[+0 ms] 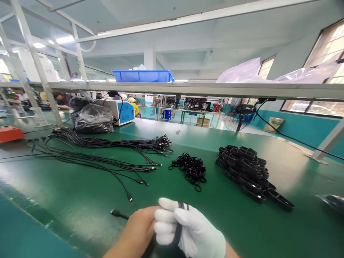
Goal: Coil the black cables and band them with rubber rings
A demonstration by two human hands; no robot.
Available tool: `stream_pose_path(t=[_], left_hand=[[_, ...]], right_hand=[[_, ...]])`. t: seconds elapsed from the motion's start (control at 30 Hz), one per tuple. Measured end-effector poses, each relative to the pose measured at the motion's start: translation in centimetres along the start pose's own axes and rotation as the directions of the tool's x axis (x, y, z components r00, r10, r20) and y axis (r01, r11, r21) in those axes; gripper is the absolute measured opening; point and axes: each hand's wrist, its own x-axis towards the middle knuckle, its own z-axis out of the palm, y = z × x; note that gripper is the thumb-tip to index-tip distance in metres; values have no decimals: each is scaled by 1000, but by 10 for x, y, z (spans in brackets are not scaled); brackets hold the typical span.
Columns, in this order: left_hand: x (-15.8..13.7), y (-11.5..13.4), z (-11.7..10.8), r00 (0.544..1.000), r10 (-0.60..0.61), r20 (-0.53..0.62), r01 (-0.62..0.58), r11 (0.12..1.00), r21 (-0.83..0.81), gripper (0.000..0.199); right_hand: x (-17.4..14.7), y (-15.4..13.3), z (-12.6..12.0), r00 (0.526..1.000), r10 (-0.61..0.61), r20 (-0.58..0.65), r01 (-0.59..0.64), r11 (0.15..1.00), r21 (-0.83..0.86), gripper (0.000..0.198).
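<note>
In the head view my right hand (pixel 197 229), in a white glove, is closed around a black cable (pixel 177 233) that is looped about its fingers. My bare left hand (pixel 141 229) presses against the gloved fingertips, closed on the same cable. One cable end with its connector (pixel 116 213) sticks out to the left of that hand. Part of the coil below the hands is hidden. Beyond them lies a heap of small black rings (pixel 192 167). Straight black cables (pixel 107 143) lie in bundles to the left, and coiled cables (pixel 248 170) are piled to the right.
A shelf (pixel 188 86) spans the green table (pixel 88 200), bearing a blue tray (pixel 143 76). At the back left are a plastic bag (pixel 92 116) and a blue-white machine (pixel 122 111). A clear bag (pixel 333 202) sits at the right edge. People work at the far left.
</note>
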Motion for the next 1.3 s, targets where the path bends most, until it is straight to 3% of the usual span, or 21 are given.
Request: stream_pose_path(t=[0.1,0.2,0.33,0.47,0.53,0.63,0.7,0.77,0.8,0.87,0.97,1.03,1.1,1.17,1.23,1.3], left_hand=[[-13,-1,13,994,-38,-102,76,912,403,29],[-24,6,30,994,-5,-112,78,750,657,30],[-26,19,39,984,165,-65,-57,639,767,29],[-15,33,8,937,346,58,-269,603,751,6],[-6,40,-15,925,352,142,-345,627,698,14],[7,45,-44,921,302,247,-389,758,524,14],[15,43,-53,912,257,320,-371,849,376,10],[21,39,-55,898,244,366,-357,891,280,10],[23,36,-54,899,265,350,-366,891,267,9],[23,31,-52,911,353,211,-406,855,324,6],[17,26,-46,848,530,19,-476,745,468,15],[14,24,-42,799,600,52,-539,674,505,15],[12,23,-41,802,585,119,-565,680,468,16],[13,22,-41,877,456,153,-481,834,270,16],[15,20,-40,946,250,209,-229,966,-117,7],[15,16,-33,945,118,306,26,904,-428,9]], right_hand=[[2,-9,-10,974,-168,-152,159,985,-73,32],[1,-12,-21,912,-231,-339,181,968,-172,47],[-1,-6,-22,859,-228,-459,94,950,-296,54],[-2,3,-18,924,-76,-375,-66,934,-352,38],[-3,7,-16,964,32,-264,-125,931,-344,33],[-7,11,-16,969,192,-153,-231,925,-303,42],[-9,14,-18,948,283,-145,-312,913,-261,45],[-9,17,-21,931,300,-208,-347,903,-252,41],[-8,18,-22,929,279,-242,-339,904,-262,37],[-6,19,-26,937,201,-286,-286,910,-299,33],[-3,18,-30,952,142,-270,-222,931,-291,35],[-3,16,-32,953,174,-249,-239,936,-260,35],[-6,14,-33,950,224,-216,-272,934,-230,36],[-9,12,-34,950,274,-152,-301,932,-204,38],[-12,10,-34,951,303,-60,-309,932,-191,38],[-15,8,-33,956,294,11,-286,936,-206,37]])
